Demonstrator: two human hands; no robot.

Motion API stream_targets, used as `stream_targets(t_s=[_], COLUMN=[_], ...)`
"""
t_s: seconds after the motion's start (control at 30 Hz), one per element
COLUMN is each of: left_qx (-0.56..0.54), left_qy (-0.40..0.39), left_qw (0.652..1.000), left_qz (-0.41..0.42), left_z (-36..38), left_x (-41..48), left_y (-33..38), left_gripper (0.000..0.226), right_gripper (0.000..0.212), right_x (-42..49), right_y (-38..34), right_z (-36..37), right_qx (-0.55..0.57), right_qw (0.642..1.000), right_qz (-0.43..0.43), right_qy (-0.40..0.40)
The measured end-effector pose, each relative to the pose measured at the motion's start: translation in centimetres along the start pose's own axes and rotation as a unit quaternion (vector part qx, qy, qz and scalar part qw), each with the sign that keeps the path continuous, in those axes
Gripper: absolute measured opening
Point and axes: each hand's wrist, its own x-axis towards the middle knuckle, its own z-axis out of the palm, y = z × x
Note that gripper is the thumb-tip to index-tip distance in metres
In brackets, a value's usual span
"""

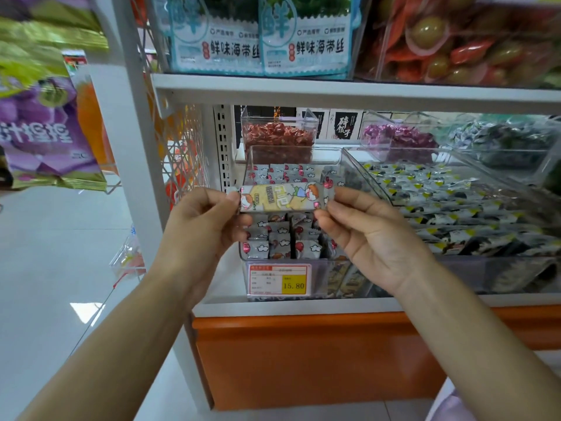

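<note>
Pinching a long snack packet (283, 197) by its two ends, the left hand (203, 226) and the right hand (370, 235) hold it level in front of a clear bin (252, 159), the thumb and curled fingers of each closed on the wrapper. That bin sits on the white shelf (221, 287), is filled with small packets (279, 241) printed with clouds and balloons, and has a price tag (279, 279) on its near face. Just to the right is a wider bin (358, 165) of grey and yellow packets, and at the far side a tub of red sweets (277, 138).
</note>
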Motion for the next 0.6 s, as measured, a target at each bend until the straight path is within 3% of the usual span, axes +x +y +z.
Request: stream_targets(t_s=[0.2,0.27,0.43,0.53,0.6], left_qx=[-0.117,-0.088,0.016,0.069,0.094], left_qy=[-0.048,-0.061,-0.086,-0.101,-0.096], left_qw=[0.989,0.993,0.996,0.992,0.990], left_qz=[-0.071,-0.046,0.032,0.032,0.041], left_z=[0.07,0.08,0.18,0.23,0.28], left_x=[-0.11,-0.19,-0.12,-0.31,-0.41], left_y=[0.12,-0.15,-0.35,-0.17,-0.18], left_gripper=[0.016,0.014,0.014,0.033,0.038], right_gripper=[0.020,0.006,0.012,0.006,0.014], right_x=[0.23,0.17,-0.13,-0.03,0.00], right_y=[-0.04,-0.02,-0.04,-0.10,-0.05], right_z=[-0.31,-0.39,-0.42,-0.68,-0.80], right_qx=[0.048,-0.002,-0.143,-0.177,-0.224], right_qw=[0.998,0.998,0.984,0.975,0.965], right_qz=[0.007,-0.005,-0.090,-0.130,-0.133], right_qy=[0.047,0.064,0.047,0.025,0.012])
